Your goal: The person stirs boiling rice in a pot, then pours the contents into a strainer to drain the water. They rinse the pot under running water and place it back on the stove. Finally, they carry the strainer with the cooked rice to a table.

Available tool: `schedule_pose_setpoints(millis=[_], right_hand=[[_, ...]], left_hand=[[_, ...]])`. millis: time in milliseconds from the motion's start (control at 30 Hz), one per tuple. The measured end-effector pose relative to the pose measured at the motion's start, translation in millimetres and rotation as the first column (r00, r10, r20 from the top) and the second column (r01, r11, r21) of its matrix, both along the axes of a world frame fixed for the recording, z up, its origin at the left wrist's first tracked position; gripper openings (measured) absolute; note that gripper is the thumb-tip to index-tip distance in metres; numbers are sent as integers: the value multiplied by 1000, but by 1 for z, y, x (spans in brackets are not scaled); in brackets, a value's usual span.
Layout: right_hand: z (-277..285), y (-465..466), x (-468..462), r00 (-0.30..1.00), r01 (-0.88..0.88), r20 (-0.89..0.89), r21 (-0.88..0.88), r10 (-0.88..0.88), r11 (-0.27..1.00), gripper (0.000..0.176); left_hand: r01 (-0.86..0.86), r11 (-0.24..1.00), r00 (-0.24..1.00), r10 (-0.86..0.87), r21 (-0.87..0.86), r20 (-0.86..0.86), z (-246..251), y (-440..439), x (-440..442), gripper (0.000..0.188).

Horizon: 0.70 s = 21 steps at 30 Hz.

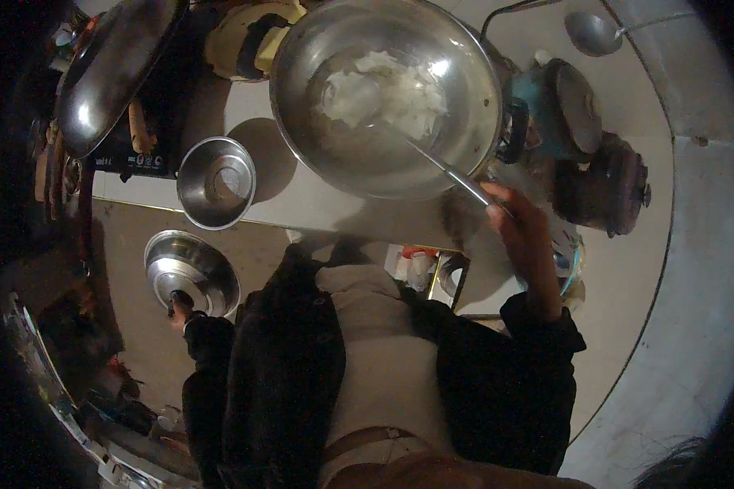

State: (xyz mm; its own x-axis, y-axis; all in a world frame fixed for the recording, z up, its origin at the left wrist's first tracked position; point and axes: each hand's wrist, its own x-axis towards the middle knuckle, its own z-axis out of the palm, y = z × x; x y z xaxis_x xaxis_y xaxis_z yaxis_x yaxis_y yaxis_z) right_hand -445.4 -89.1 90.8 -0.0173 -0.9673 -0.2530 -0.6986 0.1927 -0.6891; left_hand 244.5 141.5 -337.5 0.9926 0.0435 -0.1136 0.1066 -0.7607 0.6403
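Observation:
My right hand (pixel 520 223) grips the metal handle of a ladle (pixel 449 170), which slants down into a large stainless-steel wok (pixel 342 165). The ladle's bowl rests among soft white food (pixel 422 107) in the bottom of the wok; cloudy liquid seems to surround it, though I cannot tell how deep. Off to the left and lower down, my left hand (pixel 180 313) holds a shiny metal pot lid (pixel 211 269) by its dark knob. Between the lid and the wok stands a small metal bowl (pixel 186 183) at the counter's edge.
On the left, a dark wok (pixel 113 76) is tilted beside a black cooktop (pixel 137 164). Two lidded pots, one teal (pixel 535 101) and one dark brown (pixel 599 189), stand right of the steel wok. Another ladle (pixel 592 33) is at upper right. A counter edge (pixel 269 226) runs before me.

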Motion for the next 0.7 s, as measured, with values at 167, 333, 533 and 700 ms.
schedule_pose_setpoints(millis=[167,333,533,700], right_hand=[[11,6,8,993,84,-79,-48,-88,995,30],[18,10,9,980,106,-154,-121,-124,987,31],[20,16,12,959,129,-229,-169,-166,977,32],[22,21,14,945,105,-281,-216,-165,971,32]], left_hand=[[9,996,1000,-10,87,15,-18,11,9,57],[25,980,999,-31,200,30,-32,21,23,61],[-11,984,998,0,179,63,-29,17,15,61],[46,994,999,-44,103,-19,-30,11,-1,54]])
